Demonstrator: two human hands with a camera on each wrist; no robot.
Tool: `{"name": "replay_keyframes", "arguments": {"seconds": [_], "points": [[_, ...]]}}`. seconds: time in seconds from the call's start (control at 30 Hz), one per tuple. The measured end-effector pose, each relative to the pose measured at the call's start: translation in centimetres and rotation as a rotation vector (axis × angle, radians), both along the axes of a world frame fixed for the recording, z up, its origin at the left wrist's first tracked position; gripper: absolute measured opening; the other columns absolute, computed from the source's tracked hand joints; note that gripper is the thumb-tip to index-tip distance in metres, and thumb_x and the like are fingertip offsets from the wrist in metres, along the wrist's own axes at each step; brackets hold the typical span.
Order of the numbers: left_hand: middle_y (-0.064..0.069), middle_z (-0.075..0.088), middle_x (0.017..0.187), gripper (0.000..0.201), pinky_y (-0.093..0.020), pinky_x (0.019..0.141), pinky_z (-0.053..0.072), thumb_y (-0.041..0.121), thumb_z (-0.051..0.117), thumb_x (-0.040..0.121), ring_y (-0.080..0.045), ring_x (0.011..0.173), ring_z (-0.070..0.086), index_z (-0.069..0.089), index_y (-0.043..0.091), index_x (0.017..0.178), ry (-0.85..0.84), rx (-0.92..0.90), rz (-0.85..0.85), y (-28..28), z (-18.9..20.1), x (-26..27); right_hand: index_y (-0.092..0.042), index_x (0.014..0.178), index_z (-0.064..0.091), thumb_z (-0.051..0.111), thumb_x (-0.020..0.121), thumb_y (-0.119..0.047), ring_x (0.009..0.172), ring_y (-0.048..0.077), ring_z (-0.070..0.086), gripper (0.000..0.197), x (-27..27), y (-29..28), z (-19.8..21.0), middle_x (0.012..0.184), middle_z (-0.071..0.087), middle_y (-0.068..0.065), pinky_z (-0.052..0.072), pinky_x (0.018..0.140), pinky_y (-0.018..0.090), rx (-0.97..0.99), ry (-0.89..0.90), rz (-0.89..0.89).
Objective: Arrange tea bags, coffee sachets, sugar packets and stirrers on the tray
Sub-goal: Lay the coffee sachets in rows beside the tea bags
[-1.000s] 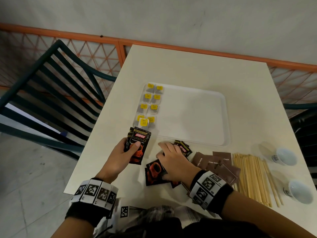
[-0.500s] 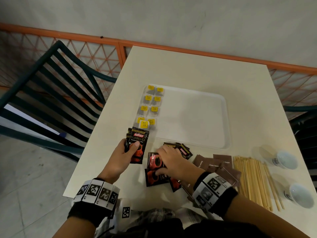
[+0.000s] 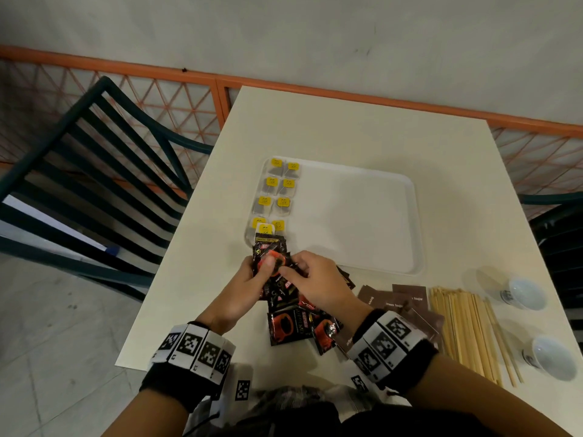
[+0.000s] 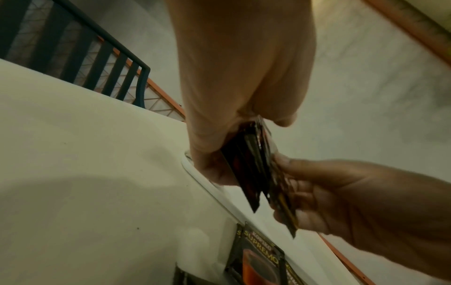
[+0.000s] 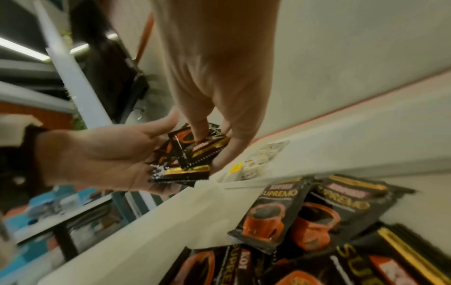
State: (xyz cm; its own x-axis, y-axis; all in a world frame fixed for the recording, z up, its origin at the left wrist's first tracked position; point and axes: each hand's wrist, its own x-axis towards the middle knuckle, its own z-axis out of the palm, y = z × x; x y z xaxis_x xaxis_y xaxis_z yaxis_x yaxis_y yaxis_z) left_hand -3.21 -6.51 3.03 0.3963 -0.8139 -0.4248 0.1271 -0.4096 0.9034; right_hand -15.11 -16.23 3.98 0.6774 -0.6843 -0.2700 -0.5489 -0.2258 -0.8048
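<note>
My left hand [image 3: 260, 272] grips a small stack of black-and-orange coffee sachets [image 3: 270, 251] just over the near left corner of the white tray [image 3: 356, 216]. My right hand [image 3: 295, 270] pinches another coffee sachet [image 5: 200, 148] against that stack. The left wrist view shows the stack [image 4: 249, 164] edge-on between both hands. Several yellow-tagged tea bags [image 3: 277, 192] lie in two columns along the tray's left side. Loose coffee sachets [image 3: 288, 326] lie on the table under my hands. Brown sugar packets [image 3: 399, 299] and wooden stirrers [image 3: 467, 329] lie to their right.
Two small white cups [image 3: 523, 293] [image 3: 550, 356] stand near the table's right edge. A dark slatted chair [image 3: 94, 171] stands to the left and an orange railing [image 3: 347, 96] runs behind the table. Most of the tray's floor is bare.
My right hand lifted a sachet off the loose pile and brought it to the stack in my left hand. Both hands shifted towards the tray's near left corner.
</note>
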Motion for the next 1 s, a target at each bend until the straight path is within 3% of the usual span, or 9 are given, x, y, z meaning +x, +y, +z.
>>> {"name": "replay_keyframes", "arguments": {"seconds": [0.1,0.17,0.2,0.27,0.37,0.47,0.6,0.83,1.0], "points": [[-0.001,0.061,0.111,0.028,-0.029,0.09,0.048,0.03,0.054,0.091,-0.016,0.109,0.059,0.047,0.02,0.116,-0.014,0.0,0.054,0.1,-0.5,0.5,-0.006,0.109,0.061,0.053,0.092,-0.034,0.08,0.02,0.062,0.034,0.1,-0.2,0.6,0.097,0.063,0.008,0.052,0.077,0.031,-0.019,0.033,0.142],[-0.005,0.063,0.113,0.031,-0.036,0.093,0.049,0.027,0.056,0.09,-0.019,0.107,0.062,0.048,0.018,0.119,0.009,0.007,0.104,0.5,-0.8,1.2,-0.002,0.094,0.063,0.046,0.095,-0.036,0.073,0.018,0.054,0.038,-0.5,-1.6,0.2,0.083,0.057,0.009,0.045,0.071,0.03,-0.082,0.106,0.189],[-0.006,0.064,0.114,0.035,-0.037,0.093,0.05,0.027,0.056,0.09,-0.02,0.106,0.063,0.048,0.016,0.122,0.016,0.012,0.129,0.8,-0.9,1.6,0.0,0.097,0.062,0.046,0.095,-0.037,0.081,0.019,0.053,0.041,-0.9,-2.6,-0.4,0.087,0.055,0.011,0.044,0.076,0.032,-0.143,0.179,0.179],[-0.007,0.064,0.116,0.04,-0.037,0.092,0.051,0.03,0.057,0.089,-0.02,0.105,0.064,0.047,0.014,0.125,0.019,0.026,0.175,1.4,-1.2,2.5,-0.009,0.121,0.055,0.05,0.09,-0.047,0.112,0.024,0.044,0.05,-1.8,-3.7,-1.6,0.116,0.049,0.01,0.038,0.096,0.037,-0.284,0.43,0.191],[-0.005,0.064,0.114,0.041,-0.032,0.087,0.051,0.032,0.057,0.089,-0.017,0.103,0.064,0.047,0.015,0.125,0.009,0.056,0.2,2.1,-1.6,3.1,-0.012,0.133,0.039,0.057,0.079,-0.059,0.121,0.028,0.033,0.074,-2.5,-3.6,-3.1,0.129,0.036,0.011,0.03,0.102,0.04,-0.417,0.689,0.297],[-0.002,0.063,0.113,0.036,-0.026,0.08,0.05,0.029,0.057,0.09,-0.014,0.101,0.063,0.047,0.016,0.122,0.021,0.065,0.194,2.3,-1.5,2.8,-0.012,0.134,0.034,0.063,0.074,-0.059,0.121,0.028,0.033,0.081,-2.4,-3.2,-3.6,0.131,0.033,0.011,0.03,0.103,0.04,-0.434,0.664,0.241],[0.001,0.062,0.106,0.021,-0.021,0.073,0.048,0.025,0.056,0.091,-0.011,0.096,0.062,0.047,0.022,0.11,0.015,0.06,0.184,2.0,-1.1,2.1,-0.014,0.134,0.034,0.066,0.078,-0.048,0.121,0.027,0.035,0.073,-2.0,-2.9,-3.6,0.131,0.036,0.009,0.031,0.102,0.038,-0.433,0.572,0.255],[-0.002,0.064,0.11,0.029,-0.037,0.093,0.049,0.029,0.058,0.089,-0.017,0.103,0.062,0.049,0.02,0.115,0.02,0.09,0.132,1.5,-1.4,2.0,-0.015,0.131,0.034,0.07,0.078,-0.036,0.122,0.027,0.037,0.067,-1.2,-2.6,-3.3,0.131,0.047,0.007,0.028,0.102,0.041,-0.377,0.553,0.322],[-0.003,0.065,0.112,0.04,-0.038,0.091,0.051,0.034,0.061,0.086,-0.018,0.103,0.063,0.051,0.017,0.121,0.023,0.112,0.073,1.2,-1.7,2.2,-0.015,0.133,0.038,0.067,0.079,-0.038,0.123,0.027,0.033,0.066,-0.8,-3.0,-2.8,0.13,0.039,0.007,0.027,0.103,0.04,-0.373,0.596,0.34]]}}
